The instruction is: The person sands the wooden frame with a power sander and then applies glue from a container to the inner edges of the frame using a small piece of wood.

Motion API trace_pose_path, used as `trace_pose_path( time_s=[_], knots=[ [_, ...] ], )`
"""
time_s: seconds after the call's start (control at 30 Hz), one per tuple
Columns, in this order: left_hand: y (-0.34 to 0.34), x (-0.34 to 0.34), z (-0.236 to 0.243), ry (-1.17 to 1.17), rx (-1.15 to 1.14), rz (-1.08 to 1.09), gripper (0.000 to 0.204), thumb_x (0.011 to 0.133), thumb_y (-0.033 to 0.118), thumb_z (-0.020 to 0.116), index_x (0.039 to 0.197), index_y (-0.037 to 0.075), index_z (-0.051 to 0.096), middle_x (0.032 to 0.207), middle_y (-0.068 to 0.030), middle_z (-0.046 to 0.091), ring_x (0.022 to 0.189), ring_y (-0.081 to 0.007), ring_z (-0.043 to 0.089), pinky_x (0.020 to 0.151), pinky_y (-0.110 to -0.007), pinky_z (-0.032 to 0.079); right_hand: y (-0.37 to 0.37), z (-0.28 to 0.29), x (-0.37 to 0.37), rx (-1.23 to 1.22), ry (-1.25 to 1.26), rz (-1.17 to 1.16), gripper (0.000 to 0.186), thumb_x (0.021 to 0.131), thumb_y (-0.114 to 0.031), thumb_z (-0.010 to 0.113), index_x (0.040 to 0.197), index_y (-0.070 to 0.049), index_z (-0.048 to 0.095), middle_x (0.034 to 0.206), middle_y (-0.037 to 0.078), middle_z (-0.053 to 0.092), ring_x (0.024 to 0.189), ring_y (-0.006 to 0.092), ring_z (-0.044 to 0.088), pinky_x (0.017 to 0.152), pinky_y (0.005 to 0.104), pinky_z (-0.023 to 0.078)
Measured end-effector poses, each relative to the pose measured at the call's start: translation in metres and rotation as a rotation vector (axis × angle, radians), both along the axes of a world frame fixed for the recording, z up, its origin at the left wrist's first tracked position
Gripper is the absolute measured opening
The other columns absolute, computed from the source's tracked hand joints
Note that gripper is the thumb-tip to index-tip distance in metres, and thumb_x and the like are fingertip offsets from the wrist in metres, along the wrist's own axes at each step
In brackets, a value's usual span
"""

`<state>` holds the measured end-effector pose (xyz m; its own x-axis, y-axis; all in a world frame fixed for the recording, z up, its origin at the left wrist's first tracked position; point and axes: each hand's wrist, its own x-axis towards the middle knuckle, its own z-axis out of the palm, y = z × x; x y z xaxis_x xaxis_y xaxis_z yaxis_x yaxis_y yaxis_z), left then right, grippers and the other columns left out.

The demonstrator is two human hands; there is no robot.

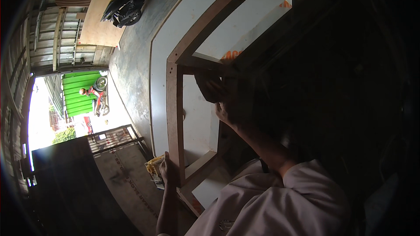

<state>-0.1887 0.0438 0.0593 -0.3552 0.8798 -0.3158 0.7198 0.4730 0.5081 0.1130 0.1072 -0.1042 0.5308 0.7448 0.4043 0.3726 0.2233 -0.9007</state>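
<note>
A wooden frame [174, 118] of joined brown bars stands over a pale board [162, 74] in front of me. My left hand [167, 170] grips the frame's near-left corner, its thumb along the outer side. At a crossbar inside the frame is my right hand [222, 108], deep in shade. Its fingers are closed on a dark, flat, block-like piece [204, 86], whose kind I cannot make out. That piece lies close to the crossbar's lower side; whether they touch is unclear.
Beside my left hand is a yellowish item [154, 166]. A dark sheet panel [127, 179] stands lower left. Farther off are a black motorbike [127, 10], a leaning plywood sheet [98, 21] and a red motorbike [98, 98] outside the bright doorway. The right side is too dark to read.
</note>
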Motion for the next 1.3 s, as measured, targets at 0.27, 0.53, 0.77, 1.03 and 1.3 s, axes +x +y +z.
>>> trace_pose_path(
  time_s=[0.27, 0.53, 0.77, 1.03, 1.3],
  knots=[
    [-0.001, -0.006, -0.009, -0.083, 0.057, 0.027, 0.065, 0.103, 0.055, 0.048, 0.073, -0.001, 0.058, 0.064, -0.0024, 0.051, 0.062, -0.0142, 0.047, 0.061, -0.034, 0.042, -0.018, -0.043, 0.008, -0.028, 0.059, -0.085, 0.031, 0.095, -0.002, 0.059, 0.125, 0.000, 0.065, 0.122, 0.021, 0.067, 0.120, 0.0380, 0.062, 0.100, 0.0405, 0.050],
    [-0.001, -0.014, -0.009, -0.065, 0.025, 0.000, 0.064, 0.105, 0.052, 0.045, 0.088, -0.005, 0.069, 0.068, -0.0034, 0.057, 0.062, -0.0128, 0.051, 0.061, -0.031, 0.044, -0.009, -0.003, 0.019, 0.015, -0.033, 0.116, 0.047, 0.089, 0.008, 0.057, 0.134, -0.006, 0.060, 0.131, 0.015, 0.064, 0.122, 0.0337, 0.060, 0.105, 0.0392, 0.049],
    [-0.003, -0.018, -0.007, 0.128, 0.097, -0.326, 0.065, 0.106, 0.051, 0.044, 0.096, -0.009, 0.069, 0.070, -0.0037, 0.061, 0.062, -0.0125, 0.052, 0.062, -0.031, 0.044, -0.025, -0.063, 0.028, -0.046, 0.146, 0.009, 0.037, 0.096, 0.002, 0.057, 0.132, -0.005, 0.062, 0.132, 0.013, 0.064, 0.123, 0.0325, 0.060, 0.105, 0.0395, 0.048],
    [-0.005, -0.010, -0.016, -0.099, 0.151, -0.035, 0.060, 0.108, 0.044, 0.045, 0.064, 0.003, 0.052, 0.053, 0.0032, 0.041, 0.048, -0.0074, 0.035, 0.049, -0.031, 0.033, 0.005, -0.084, 0.000, -0.128, 0.011, 0.021, 0.055, 0.088, 0.011, 0.050, 0.139, -0.008, 0.058, 0.145, 0.013, 0.055, 0.134, 0.0319, 0.051, 0.113, 0.0427, 0.041],
    [-0.008, -0.027, -0.022, -0.198, 0.171, 0.050, 0.060, 0.107, 0.044, 0.047, 0.060, 0.008, 0.048, 0.051, 0.0039, 0.037, 0.047, -0.0066, 0.033, 0.046, -0.029, 0.029, -0.010, -0.100, -0.020, -0.110, -0.027, 0.101, 0.049, 0.087, 0.008, 0.054, 0.134, -0.004, 0.061, 0.141, 0.016, 0.058, 0.135, 0.0353, 0.052, 0.113, 0.0445, 0.042]
  ],
)
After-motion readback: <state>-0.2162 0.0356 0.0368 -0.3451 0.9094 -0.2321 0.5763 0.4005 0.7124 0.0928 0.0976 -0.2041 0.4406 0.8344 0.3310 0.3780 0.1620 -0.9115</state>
